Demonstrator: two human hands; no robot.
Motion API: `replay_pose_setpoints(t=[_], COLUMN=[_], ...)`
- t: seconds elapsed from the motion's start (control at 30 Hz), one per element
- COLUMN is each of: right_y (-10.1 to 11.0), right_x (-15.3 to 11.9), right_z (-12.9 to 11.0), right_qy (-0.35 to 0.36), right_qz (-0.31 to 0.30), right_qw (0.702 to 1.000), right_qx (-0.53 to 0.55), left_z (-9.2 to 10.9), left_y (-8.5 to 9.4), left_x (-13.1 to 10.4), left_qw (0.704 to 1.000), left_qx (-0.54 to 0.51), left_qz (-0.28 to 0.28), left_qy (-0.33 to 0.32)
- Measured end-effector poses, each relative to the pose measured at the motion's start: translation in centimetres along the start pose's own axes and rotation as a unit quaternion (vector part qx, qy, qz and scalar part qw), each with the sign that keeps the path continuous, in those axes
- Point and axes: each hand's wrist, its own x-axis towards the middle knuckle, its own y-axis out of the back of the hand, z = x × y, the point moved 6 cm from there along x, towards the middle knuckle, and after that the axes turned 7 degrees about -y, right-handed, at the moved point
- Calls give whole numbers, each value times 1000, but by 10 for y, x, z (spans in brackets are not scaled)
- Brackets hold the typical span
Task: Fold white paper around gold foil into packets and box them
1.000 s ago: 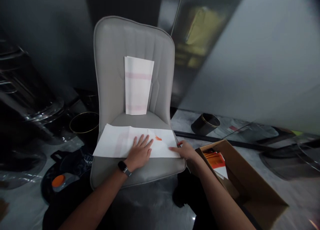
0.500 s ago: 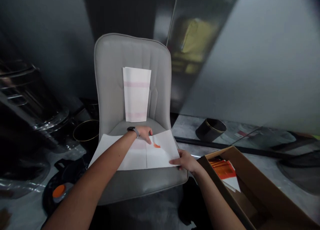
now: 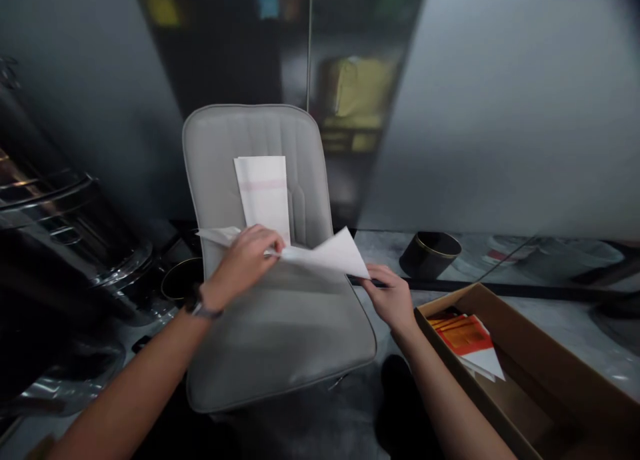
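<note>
A white paper sheet (image 3: 327, 255) is held up above the seat of a grey chair (image 3: 285, 353), bent and seen nearly edge-on. My left hand (image 3: 250, 252), with a watch on its wrist, pinches the sheet near its middle. At the sheet's right corner, the fingers of my right hand (image 3: 387, 292) are closed on the edge. Behind it, a folded white paper (image 3: 265, 190) with a pale pink band leans upright against the chair's backrest; the raised sheet hides its lower part.
An open cardboard box (image 3: 530, 353) stands at right, with orange-and-white papers (image 3: 467, 340) inside. Black bins with gold rims stand on both sides, one at right (image 3: 430, 253) and one at left (image 3: 181, 279). A shiny metal cylinder (image 3: 75, 227) is at far left.
The sheet lay flat on the seat; both hands have now lifted it and it bends. Its orange mark no longer shows. The camera view has shifted slightly.
</note>
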Motion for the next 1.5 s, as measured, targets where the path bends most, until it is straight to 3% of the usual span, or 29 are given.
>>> replay_pose_setpoints(t=[0.07, 0.2, 0.3, 0.4, 0.5, 0.63, 0.77, 0.87, 1.03, 1.13, 1.27, 1.37, 1.5], right_y=[3, -20, -42, -48, -48, -55, -64, -66, -50, -37, -28, -20, -23], right_x=[-14, -60, -87, -92, -81, -61, -50, -46, -45, -47, -48, -48, -66], right_z=[-4, 10, 26, 32, 28, 31, 43, 48, 59, 68, 71, 63, 23], right_qy=[74, 161, 137, 63, -2, -79, -135, -145, -150, -160, -167, -158, -45], right_qz=[-25, -163, -273, -317, -335, -355, -331, -334, -391, -410, -419, -358, -162], right_qw=[995, 957, 934, 935, 938, 927, 927, 925, 902, 890, 884, 901, 938], right_qx=[-69, -177, -184, -142, -92, -86, -112, -108, -107, -120, -125, -187, -304], left_z=[20, 19, 8, 6, 20, 37, 16, -2, -5, -1, -3, -6, -9], left_y=[-11, -83, -122, -129, -129, -147, -167, -172, -170, -170, -172, -174, -175], left_x=[-40, -104, -130, -143, -146, -137, -122, -108, -91, -93, -97, -96, -93], left_qw=[999, 993, 987, 985, 984, 978, 967, 959, 951, 943, 946, 951, 962], left_qx=[32, 36, 3, 3, -17, -109, -164, -161, -206, -244, -233, -210, -169], left_qz=[-20, -111, -157, -173, -174, -172, -134, -138, -161, -179, -160, -138, -109], left_qy=[-21, 14, 17, 25, 20, 37, 141, 189, 165, 138, 160, 178, 186])
